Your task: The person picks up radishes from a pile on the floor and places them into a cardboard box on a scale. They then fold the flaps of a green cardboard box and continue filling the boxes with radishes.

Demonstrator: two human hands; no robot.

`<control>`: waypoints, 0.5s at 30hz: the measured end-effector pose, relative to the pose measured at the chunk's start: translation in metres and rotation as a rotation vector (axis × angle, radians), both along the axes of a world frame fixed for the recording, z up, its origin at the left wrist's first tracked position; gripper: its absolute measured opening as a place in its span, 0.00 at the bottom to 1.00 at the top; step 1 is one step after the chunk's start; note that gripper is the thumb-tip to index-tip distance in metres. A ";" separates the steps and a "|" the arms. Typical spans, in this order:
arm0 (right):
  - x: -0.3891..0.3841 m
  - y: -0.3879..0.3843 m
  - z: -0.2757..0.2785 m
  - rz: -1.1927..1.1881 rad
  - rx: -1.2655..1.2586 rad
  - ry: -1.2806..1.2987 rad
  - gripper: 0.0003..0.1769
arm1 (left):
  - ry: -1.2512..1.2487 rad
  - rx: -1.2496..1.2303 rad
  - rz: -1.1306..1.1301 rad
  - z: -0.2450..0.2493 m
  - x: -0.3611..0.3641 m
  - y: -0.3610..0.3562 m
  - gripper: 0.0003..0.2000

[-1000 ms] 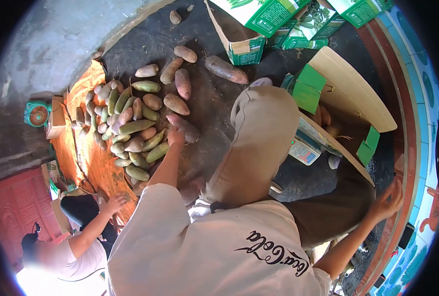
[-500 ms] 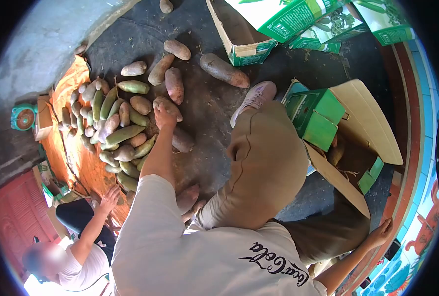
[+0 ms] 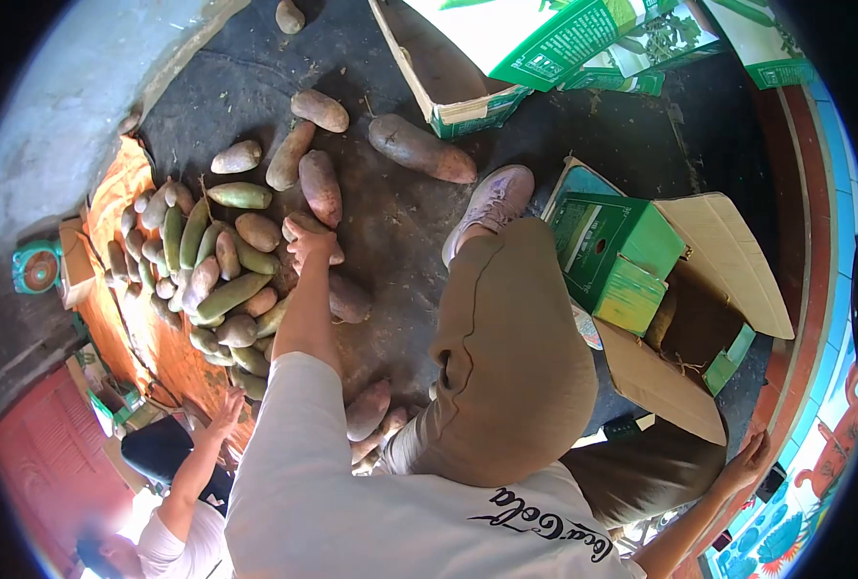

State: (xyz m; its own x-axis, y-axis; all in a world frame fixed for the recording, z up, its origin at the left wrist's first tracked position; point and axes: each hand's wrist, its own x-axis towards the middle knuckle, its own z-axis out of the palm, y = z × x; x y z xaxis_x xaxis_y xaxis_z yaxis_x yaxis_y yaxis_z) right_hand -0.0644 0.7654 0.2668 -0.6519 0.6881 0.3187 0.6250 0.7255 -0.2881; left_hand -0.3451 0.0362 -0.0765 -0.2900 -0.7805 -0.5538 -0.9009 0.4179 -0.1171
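Observation:
My left hand (image 3: 308,243) is closed around an oblong brown vegetable (image 3: 304,228) on the dark floor, at the right edge of a pile. That pile (image 3: 226,289) mixes long green and brown vegetables of the same shape. A thick reddish-brown one (image 3: 320,188) lies just beyond my fingers, and another brown one (image 3: 350,299) lies close by my forearm. Out at the far right, my right hand (image 3: 746,465) has its fingers stretched and nothing visible in it. It is beside the low wall ledge (image 3: 772,405).
An open green carton (image 3: 608,251) stands right of my knee; another box (image 3: 477,114) is at the top. Loose brown vegetables (image 3: 419,148) lie between. A co-worker's hand (image 3: 224,415) is near the orange sheet (image 3: 125,289). A green dial scale (image 3: 38,267) stands at left.
The view has shifted, moving the pile left and down in the picture. My left hand keeps hold of the brown vegetable in about the same place. The co-worker's hand has turned slightly.

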 end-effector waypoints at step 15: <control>-0.016 -0.044 0.004 0.122 0.187 -0.007 0.12 | 0.009 0.286 -0.365 0.000 0.119 -0.067 0.47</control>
State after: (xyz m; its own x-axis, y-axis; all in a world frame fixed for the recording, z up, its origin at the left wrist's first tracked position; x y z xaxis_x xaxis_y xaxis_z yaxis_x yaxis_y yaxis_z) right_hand -0.0801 0.7210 0.2705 -0.7293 0.5337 0.4281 0.5310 0.8361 -0.1375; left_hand -0.2259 -0.0309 -0.0761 -0.5235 -0.4423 -0.7282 -0.6891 0.7225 0.0565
